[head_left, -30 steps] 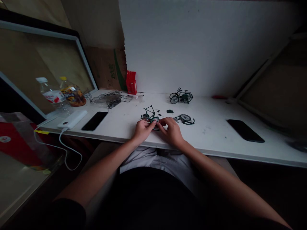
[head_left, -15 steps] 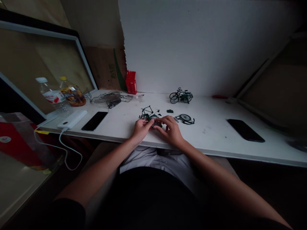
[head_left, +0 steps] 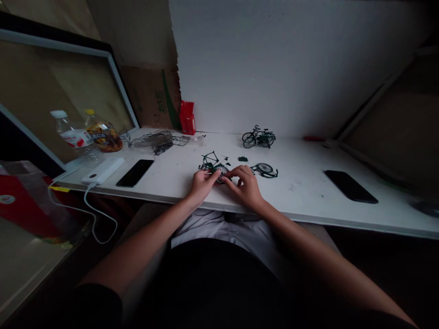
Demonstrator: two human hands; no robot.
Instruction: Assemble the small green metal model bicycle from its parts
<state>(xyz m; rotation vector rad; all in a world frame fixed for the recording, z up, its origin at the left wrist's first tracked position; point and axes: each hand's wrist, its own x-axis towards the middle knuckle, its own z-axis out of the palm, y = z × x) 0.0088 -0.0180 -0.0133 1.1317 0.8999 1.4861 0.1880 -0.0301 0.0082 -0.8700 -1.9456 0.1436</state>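
Observation:
Near the table's front edge, my left hand point(head_left: 202, 183) is closed on a small dark-green model bicycle point(head_left: 222, 171), its thumb pressed beside the spoked wheel. From the other side my right hand point(head_left: 247, 186) pinches at the same model, thumb and forefinger close together by the wheel. Whether a tiny part sits between those fingertips is hidden. Just behind my left hand a thin green bicycle frame point(head_left: 210, 157) shows. A small dark-green piece point(head_left: 243, 159) lies beyond my right hand, and a loose wheel assembly point(head_left: 265, 168) lies to its right.
Model bicycles point(head_left: 259, 137) stand by the wall. On the left are a phone point(head_left: 136, 173), a white power bank point(head_left: 104, 170) with a cable, two bottles, wire-like parts in clear plastic and a red box point(head_left: 187, 118). A black phone-shaped slab point(head_left: 351, 186) lies right.
My right hand's fingertips have shifted slightly at the wheel, and more of the wheel shows between my hands. My left hand keeps its place.

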